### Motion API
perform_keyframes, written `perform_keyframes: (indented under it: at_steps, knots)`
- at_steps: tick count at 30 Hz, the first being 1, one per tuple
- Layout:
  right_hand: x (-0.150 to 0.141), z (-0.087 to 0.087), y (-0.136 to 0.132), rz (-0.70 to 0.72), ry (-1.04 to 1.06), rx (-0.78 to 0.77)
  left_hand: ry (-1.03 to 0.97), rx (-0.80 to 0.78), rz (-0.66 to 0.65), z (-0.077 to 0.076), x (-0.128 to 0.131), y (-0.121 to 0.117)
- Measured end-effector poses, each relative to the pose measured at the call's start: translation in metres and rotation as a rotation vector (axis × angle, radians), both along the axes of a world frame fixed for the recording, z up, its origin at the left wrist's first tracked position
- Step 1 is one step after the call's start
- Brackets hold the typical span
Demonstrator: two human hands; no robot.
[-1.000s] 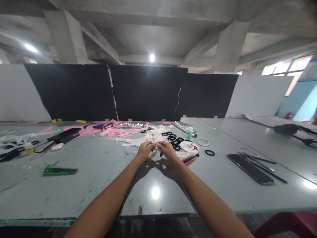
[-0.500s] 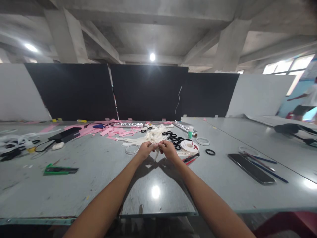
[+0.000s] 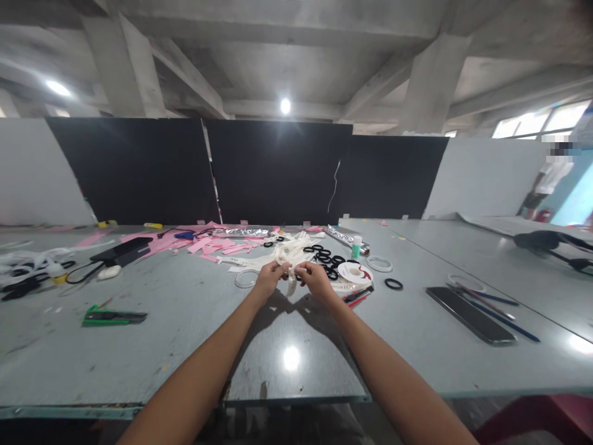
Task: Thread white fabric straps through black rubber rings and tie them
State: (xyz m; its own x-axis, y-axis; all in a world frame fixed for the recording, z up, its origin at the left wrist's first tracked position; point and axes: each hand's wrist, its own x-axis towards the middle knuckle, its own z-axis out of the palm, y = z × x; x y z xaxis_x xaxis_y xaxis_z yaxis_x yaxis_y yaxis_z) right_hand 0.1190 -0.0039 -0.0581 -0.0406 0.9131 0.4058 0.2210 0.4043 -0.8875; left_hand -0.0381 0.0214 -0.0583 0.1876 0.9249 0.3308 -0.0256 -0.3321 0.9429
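A cream printed ribbon [image 3: 291, 285] is pinched between the fingers of both hands, its loop hanging down a little above the table. My left hand [image 3: 270, 278] grips it from the left, fingers closed. Closed on its other side is my right hand [image 3: 315, 278]. Behind them lies a tangled heap of cream ribbon [image 3: 294, 246]. Several black rings [image 3: 324, 256] are scattered right of the heap. Close to my right hand are a white ribbon spool [image 3: 354, 272] with a red mark and a red-and-black cutter [image 3: 357, 296]. A clear ring [image 3: 246, 279] lies beside my left hand.
A green cutter [image 3: 114, 316] and a black box with a cable [image 3: 121, 250] lie on the left. Pink strips [image 3: 225, 247] spread at the back. A glue stick [image 3: 356, 247] stands upright; a dark phone [image 3: 470, 315] lies right. A person [image 3: 549, 179] is far right.
The ribbon between my fingers now shows as a wider hanging loop. Both hands stay in nearly the same place. The distant person has moved left.
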Motion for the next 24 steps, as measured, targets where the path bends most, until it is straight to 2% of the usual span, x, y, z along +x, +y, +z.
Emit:
perform_keyframes:
  at_steps: [5, 11, 13, 18, 24]
  knots:
    - [-0.0015, -0.0046, 0.0015, -0.071, -0.063, 0.023, -0.018, 0.061, 0.043, -0.0010, 0.0020, -0.0014]
    - [-0.0055, -0.0062, 0.0015, -0.159, -0.011, 0.027, 0.005, 0.116, 0.130, -0.0031, 0.0035, -0.0055]
    - [-0.0046, -0.0055, 0.0005, -0.135, 0.009, 0.011, 0.051, 0.129, 0.136, -0.0054, 0.0020, -0.0044]
    - [-0.0038, -0.0024, -0.0038, 0.044, 0.059, -0.040, 0.106, 0.199, 0.100, -0.0049, 0.0001, -0.0042]
    - [-0.0020, -0.0025, 0.0001, -0.010, 0.084, -0.027, 0.085, 0.125, 0.020, -0.0057, 0.0032, -0.0037]
